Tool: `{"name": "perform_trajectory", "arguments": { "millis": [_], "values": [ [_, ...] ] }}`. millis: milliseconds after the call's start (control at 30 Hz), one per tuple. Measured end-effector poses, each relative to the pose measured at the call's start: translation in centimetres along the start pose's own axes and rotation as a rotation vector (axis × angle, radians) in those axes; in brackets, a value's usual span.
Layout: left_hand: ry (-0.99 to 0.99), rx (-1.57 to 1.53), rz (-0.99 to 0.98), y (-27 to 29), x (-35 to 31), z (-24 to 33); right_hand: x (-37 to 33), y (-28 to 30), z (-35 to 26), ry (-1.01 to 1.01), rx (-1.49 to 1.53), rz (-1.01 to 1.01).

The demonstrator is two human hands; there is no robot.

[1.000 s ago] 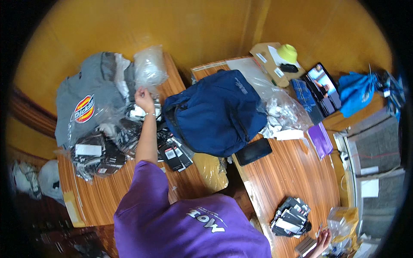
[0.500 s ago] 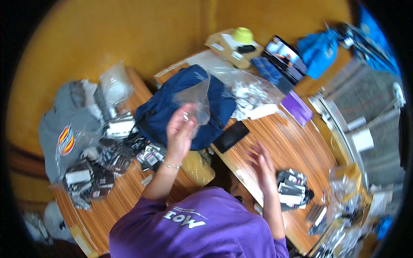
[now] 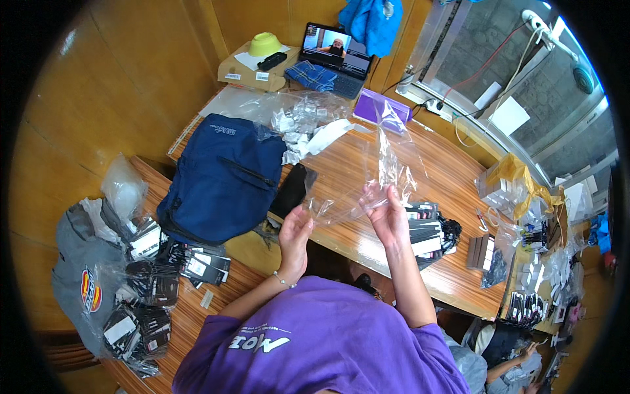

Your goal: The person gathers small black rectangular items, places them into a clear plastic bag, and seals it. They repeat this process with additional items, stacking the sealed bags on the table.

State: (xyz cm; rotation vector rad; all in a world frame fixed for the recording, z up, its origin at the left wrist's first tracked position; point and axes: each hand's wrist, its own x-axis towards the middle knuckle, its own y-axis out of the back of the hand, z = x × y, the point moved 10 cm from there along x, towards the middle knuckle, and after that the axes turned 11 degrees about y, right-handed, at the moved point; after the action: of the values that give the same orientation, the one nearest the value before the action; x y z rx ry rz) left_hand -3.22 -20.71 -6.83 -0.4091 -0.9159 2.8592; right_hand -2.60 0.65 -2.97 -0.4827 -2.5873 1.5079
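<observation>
Stretching above the table [image 3: 459,184], the bag [image 3: 390,164] looks clear, thin and creased, glinting white along its folds, with wood grain showing through. It spans the space between the left hand [image 3: 295,244], fingertips pinched together on its left end, and the right hand [image 3: 390,220], clamped on its near edge, and rises beyond the latter.

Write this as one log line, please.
left hand: holding clear plastic bag | right hand: holding same bag | left of bag: navy backpack | beyond bag: open laptop
</observation>
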Motion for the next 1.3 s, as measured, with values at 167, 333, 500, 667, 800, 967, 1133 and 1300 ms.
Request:
{"name": "perform_trajectory", "arguments": {
  "millis": [167,333,500,667,800,967,1133,1300],
  "values": [
    [0.034,0.041,0.215,0.3,-0.8,-1.8,-0.7,2.0,-4.1,-0.023,0.048,-0.055],
    [-0.482,0.475,-0.013,-7.2,0.2,6.0,-2.3,3.7,-7.8,-0.109,-0.09,-0.095],
    [-0.266,0.79,-0.648,-18.0,2.2,2.0,-2.8,5.0,-9.6,-0.09,-0.461,-0.282],
    [-0.246,0.762,-0.574,-20.8,1.9,1.9,-2.4,6.1,-14.7,0.106,-0.577,-0.109],
    [0.002,0.521,-0.47,-20.7,2.9,0.4,-1.6,6.8,-16.0,0.192,-0.869,-0.359],
    [0.129,0.704,-0.643,-22.8,2.9,-1.1,-2.7,2.9,-16.6,-0.098,-0.188,-0.481],
    [0.052,0.836,-0.717,-26.8,2.6,-2.4,-3.1,3.1,-9.2,-0.358,-0.567,-0.353],
    [-0.864,1.078,-0.143,-25.7,0.0,4.9,-0.7,4.5,-11.5,0.005,-0.788,-0.097]
  ]
}}
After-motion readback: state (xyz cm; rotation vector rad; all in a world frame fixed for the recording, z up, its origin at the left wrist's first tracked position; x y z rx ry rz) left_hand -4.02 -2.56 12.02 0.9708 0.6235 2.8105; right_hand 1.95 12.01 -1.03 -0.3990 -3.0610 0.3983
